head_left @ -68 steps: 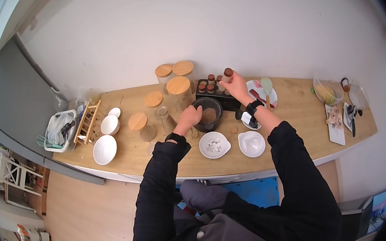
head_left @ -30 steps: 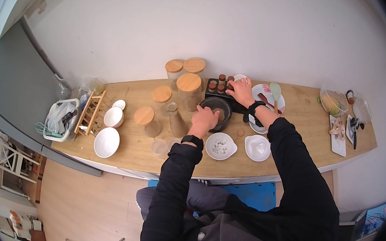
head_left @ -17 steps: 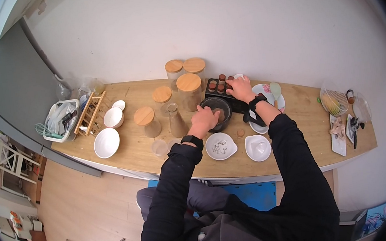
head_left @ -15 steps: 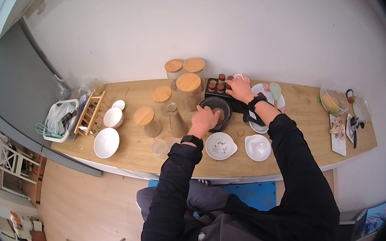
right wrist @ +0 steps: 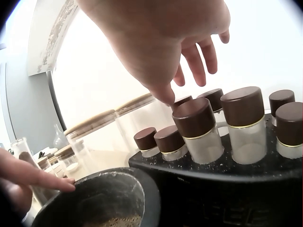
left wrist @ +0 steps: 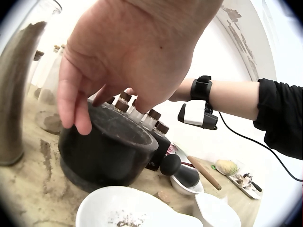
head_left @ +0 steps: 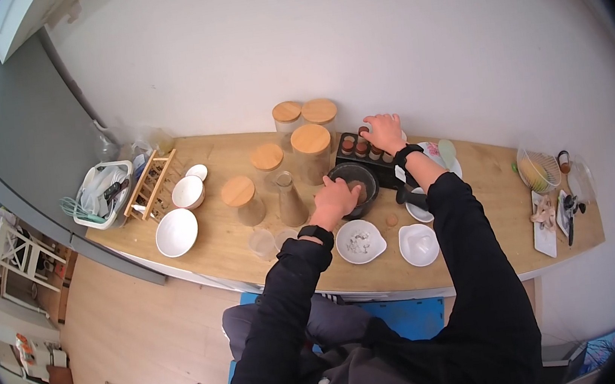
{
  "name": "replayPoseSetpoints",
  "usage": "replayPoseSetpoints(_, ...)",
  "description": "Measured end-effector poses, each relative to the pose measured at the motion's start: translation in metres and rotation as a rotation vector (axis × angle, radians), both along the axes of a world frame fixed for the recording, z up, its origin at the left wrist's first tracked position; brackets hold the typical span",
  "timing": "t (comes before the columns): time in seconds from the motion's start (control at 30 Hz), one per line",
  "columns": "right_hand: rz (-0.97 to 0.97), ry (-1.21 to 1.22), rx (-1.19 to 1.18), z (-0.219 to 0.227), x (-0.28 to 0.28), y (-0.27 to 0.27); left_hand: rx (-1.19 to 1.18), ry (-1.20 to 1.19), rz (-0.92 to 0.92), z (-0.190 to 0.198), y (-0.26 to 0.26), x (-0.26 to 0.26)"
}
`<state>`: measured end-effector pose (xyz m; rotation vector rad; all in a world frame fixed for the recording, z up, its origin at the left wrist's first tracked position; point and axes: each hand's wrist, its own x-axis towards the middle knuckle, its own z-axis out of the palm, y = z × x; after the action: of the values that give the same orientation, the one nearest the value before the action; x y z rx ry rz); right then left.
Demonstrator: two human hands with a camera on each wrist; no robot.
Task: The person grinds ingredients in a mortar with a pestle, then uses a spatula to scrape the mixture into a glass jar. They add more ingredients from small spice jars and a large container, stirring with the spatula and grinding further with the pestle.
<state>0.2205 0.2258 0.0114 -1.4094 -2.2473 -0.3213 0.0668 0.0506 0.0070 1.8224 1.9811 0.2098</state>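
My left hand rests at the near left rim of a black stone mortar, its fingers hanging over the rim. Brownish ground powder lies inside the mortar. Farther back, my right hand hovers over a black rack filled with small spice jars under dark brown caps. In the right wrist view the thumb tip is right by a cap in the back row, while the other fingers hang loosely apart. A black pestle leans in a small white bowl right of the mortar.
Two white spouted bowls sit in front of the mortar, one with dark bits. A glass carafe and wooden-lidded canisters stand left. A floral plate lies right; a wire basket is farther right.
The jar my right hand held up earliest is out of that hand. The right hand came down to the rack, then shifted toward its back row. My left hand shifted to the mortar's near left rim.
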Motion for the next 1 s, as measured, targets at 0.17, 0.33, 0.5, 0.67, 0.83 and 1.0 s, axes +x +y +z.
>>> replayPoseSetpoints(0.17, -0.086, -0.061, -0.406, 0.014, -0.013, 0.011, -0.024, -0.020, -0.003, 0.003, 0.000, -0.001)
replayPoseSetpoints(0.33, -0.098, -0.030, -0.467, 0.012, -0.015, 0.018, -0.013, -0.014, 0.003, 0.002, -0.002, 0.001)
replayPoseSetpoints(0.5, -0.038, 0.147, -0.297, 0.022, -0.004, 0.019, -0.017, -0.028, 0.013, 0.002, -0.001, 0.002)
replayPoseSetpoints(0.67, 0.075, 0.310, -0.191, 0.054, 0.019, 0.017, -0.013, -0.033, -0.005, 0.000, 0.002, -0.003)
replayPoseSetpoints(0.83, 0.188, 0.596, -0.166, 0.086, 0.039, -0.019, -0.017, -0.027, -0.042, -0.001, 0.003, -0.009)
replayPoseSetpoints(1.0, 0.383, 1.294, -0.339, 0.081, 0.043, -0.063, -0.019, 0.043, -0.055, 0.001, -0.001, -0.004)
